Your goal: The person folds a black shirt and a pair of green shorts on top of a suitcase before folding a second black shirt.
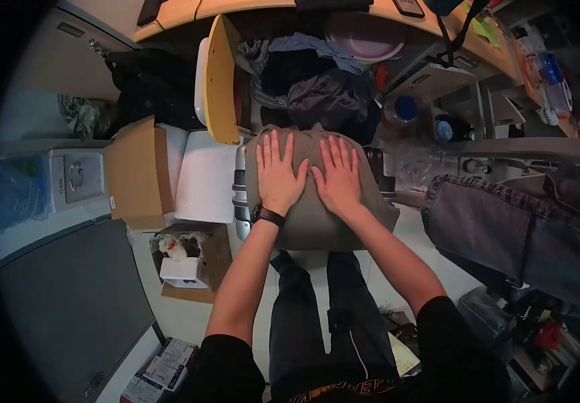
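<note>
An olive-brown cloth [310, 232] lies draped over a silver and black case [241, 195], whose edges show at the left and right. My left hand [278, 173] rests flat on the cloth's upper left part, fingers spread, with a dark watch [268, 215] on the wrist. Just to its right, my right hand [338, 176] also lies flat on the cloth, fingers apart. The two thumbs are close to each other, with a narrow gap between them. Neither hand holds anything.
Behind the case is a pile of dark clothes [327, 97] beside a yellow chair back [221, 80]. Cardboard boxes [135, 176] stand at the left. Dark jeans [491, 221] hang at the right. A wooden desk [263, 15] spans the top.
</note>
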Demonstrator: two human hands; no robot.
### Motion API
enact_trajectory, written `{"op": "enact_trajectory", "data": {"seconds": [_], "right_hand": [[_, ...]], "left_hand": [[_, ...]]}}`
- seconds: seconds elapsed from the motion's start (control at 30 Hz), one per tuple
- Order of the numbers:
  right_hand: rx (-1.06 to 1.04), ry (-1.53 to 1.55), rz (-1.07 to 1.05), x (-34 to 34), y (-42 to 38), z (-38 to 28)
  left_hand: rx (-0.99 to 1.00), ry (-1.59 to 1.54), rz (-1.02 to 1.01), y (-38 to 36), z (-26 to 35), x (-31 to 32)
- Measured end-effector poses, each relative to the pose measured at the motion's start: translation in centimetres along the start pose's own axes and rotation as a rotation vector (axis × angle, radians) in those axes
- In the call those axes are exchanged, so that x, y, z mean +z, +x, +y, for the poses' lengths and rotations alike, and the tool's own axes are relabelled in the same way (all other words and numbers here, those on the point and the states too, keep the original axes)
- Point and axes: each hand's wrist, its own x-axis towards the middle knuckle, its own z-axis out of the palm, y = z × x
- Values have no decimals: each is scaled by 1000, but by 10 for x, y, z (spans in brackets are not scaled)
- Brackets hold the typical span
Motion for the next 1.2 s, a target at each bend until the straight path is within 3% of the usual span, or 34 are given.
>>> {"op": "enact_trajectory", "data": {"seconds": [0.13, 0.37, 0.43, 0.5, 0.53, 0.63, 0.7, 0.73, 0.8, 0.83, 0.87, 0.93, 1.0, 1.07, 1.13, 1.2], "right_hand": [[-91, -56, -121, -15, -8, 22], [24, -159, -156, -29, 6, 69], [-60, -95, 29, -19, 35, 55], [-135, 110, -137, 5, 58, 50], [7, 70, -463, 3, 71, 41], [85, 44, -622, -10, 90, 37], [-29, 208, -157, 4, 64, 66], [-111, 331, 36, -11, 49, 75], [-62, 253, 373, -68, -10, 67], [-31, 299, 523, -77, -53, 78], [203, 326, 648, -67, -106, 89], [461, 512, 639, -31, -180, 97], [780, 1054, 537, 10, -229, 82], [767, 1161, 160, 53, -278, 97], [759, 1081, 221, 47, -269, 80], [925, 1154, 191, 36, -264, 71]], "left_hand": [[6, -11, -40, -8, -5, -13], [-36, 47, -87, -14, -16, -18], [-42, 102, -72, -10, -16, -18], [-46, 129, -91, -8, -20, -16], [-43, 137, -82, -7, -23, -16], [-40, 150, -74, -6, -28, -16], [-8, 39, -67, -8, -35, -20], [-37, -245, -45, -16, -43, -25], [-88, -260, 128, -60, -40, -58], [-159, -264, 346, -97, -45, -57], [-231, -264, 563, -139, -51, -46], [-498, -415, 674, -200, -40, -26], [-669, -692, 554, -253, -32, 8], [-817, -1085, 284, -272, -27, 25], [-757, -961, 165, -293, -51, 53], [-654, -997, 27, -276, -59, 53]]}}
